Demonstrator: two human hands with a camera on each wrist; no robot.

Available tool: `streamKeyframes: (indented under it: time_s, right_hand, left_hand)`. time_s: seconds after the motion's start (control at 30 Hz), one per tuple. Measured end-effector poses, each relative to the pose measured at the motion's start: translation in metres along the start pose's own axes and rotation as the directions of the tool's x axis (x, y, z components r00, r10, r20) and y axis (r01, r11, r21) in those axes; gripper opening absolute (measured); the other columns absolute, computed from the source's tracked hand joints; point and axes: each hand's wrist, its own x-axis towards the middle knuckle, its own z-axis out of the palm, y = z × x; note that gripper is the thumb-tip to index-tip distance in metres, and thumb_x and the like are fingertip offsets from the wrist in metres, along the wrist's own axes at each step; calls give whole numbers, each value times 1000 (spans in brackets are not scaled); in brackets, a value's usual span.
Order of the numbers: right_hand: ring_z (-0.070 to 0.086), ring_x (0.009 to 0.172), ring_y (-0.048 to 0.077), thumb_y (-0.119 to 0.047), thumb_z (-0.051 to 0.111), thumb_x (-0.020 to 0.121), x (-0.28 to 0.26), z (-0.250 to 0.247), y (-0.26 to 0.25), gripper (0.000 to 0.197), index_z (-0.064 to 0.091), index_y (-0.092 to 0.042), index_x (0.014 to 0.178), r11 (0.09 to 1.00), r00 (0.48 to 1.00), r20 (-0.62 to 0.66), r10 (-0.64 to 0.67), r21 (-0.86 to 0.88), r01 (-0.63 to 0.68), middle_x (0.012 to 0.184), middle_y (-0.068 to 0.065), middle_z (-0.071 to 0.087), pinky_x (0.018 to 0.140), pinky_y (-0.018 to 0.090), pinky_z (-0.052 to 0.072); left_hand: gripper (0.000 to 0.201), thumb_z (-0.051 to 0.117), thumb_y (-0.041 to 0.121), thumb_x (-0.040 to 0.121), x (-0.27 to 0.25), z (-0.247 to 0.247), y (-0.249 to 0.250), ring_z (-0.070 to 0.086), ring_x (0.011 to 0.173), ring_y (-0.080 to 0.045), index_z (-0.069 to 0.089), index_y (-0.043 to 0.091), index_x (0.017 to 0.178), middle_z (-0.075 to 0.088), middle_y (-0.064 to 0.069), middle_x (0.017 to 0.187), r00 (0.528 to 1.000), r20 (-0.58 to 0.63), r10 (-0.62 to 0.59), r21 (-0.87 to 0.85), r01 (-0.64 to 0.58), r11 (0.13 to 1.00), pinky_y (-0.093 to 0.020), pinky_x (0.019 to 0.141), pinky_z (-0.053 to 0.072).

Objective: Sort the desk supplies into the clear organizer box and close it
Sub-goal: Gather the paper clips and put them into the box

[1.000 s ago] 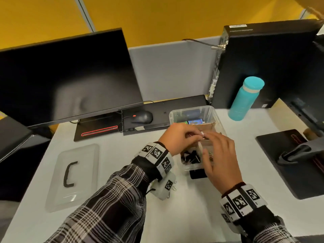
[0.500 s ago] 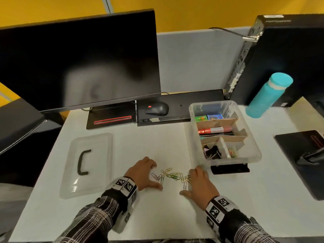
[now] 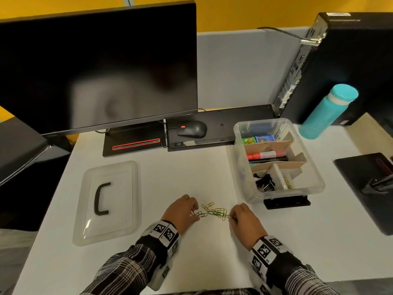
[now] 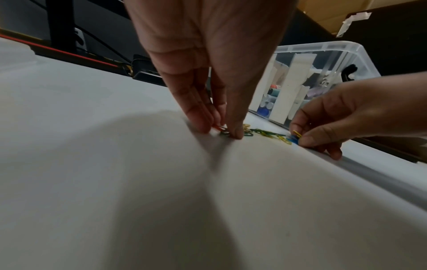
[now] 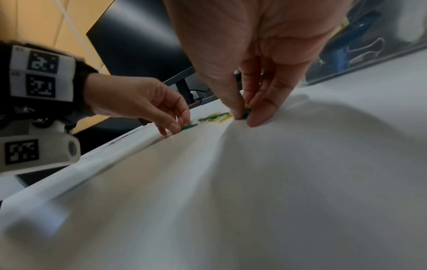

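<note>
Several coloured paper clips (image 3: pixel 213 211) lie scattered on the white desk near its front edge. My left hand (image 3: pixel 195 213) pinches clips at the pile's left end between thumb and fingers, fingertips down on the desk (image 4: pixel 223 130). My right hand (image 3: pixel 231 217) pinches yellow and blue clips (image 4: pixel 294 137) at the right end (image 5: pixel 245 113). The clear organizer box (image 3: pixel 237 135) stands open to the right behind the hands, with cardboard dividers; it holds markers (image 3: pixel 265 155), black binder clips (image 3: pixel 264 184) and a few paper clips (image 3: pixel 288 183).
The box's clear lid (image 3: pixel 106 201) with a black handle lies flat to the left. A monitor (image 3: pixel 95 67), mouse (image 3: pixel 192 129), a dark keyboard-like slab (image 3: pixel 234 118), computer tower (image 3: pixel 340 67) and teal bottle (image 3: pixel 327 111) line the back. A black stand base (image 3: pixel 365 188) sits at right.
One second ago both hands were over the box. They came down to the paper clips on the desk, and now their fingers have closed on clips at either end.
</note>
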Motion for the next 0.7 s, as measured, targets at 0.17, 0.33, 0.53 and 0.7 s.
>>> streamKeyframes:
  time_s: [0.17, 0.33, 0.53, 0.7]
  right_hand:
    - [50, 97, 19, -11, 48, 89, 9, 1, -9, 16, 53, -7, 104, 994, 999, 14, -30, -106, 32, 109, 6, 47, 71, 17, 28]
    - [46, 83, 18, -11, 49, 89, 14, -3, -10, 11, 54, -8, 99, 994, 997, 2, -72, -81, 72, 107, 7, 49, 61, 15, 28]
    - [52, 83, 17, -14, 46, 93, 13, 0, 2, 5, 51, -13, 94, 991, 991, -7, -131, -17, 131, 96, 2, 54, 69, 20, 40]
    - [56, 73, 14, -8, 56, 89, 14, 3, 13, 8, 60, -15, 90, 949, 1000, -20, -12, 315, 18, 86, 3, 60, 69, 21, 48]
  left_hand:
    - [28, 57, 24, 90, 1, -5, 0, 54, 100, -15, 56, 17, 117, 54, 0, 113, 997, 42, 60, 109, -65, 992, -26, 85, 45]
    - [37, 51, 9, 90, 0, -10, -6, 56, 102, -21, 52, 15, 127, 50, -3, 121, 987, 108, 122, 166, -139, 976, -30, 89, 47]
    - [22, 50, 20, 95, 1, -17, -14, 57, 98, -20, 58, 15, 115, 56, -2, 113, 983, 101, 154, 245, -174, 954, -25, 79, 42]
    - [16, 56, 24, 87, 3, -20, -16, 53, 96, -17, 57, 18, 101, 54, 2, 102, 986, 134, 95, 239, -125, 963, -27, 79, 44]
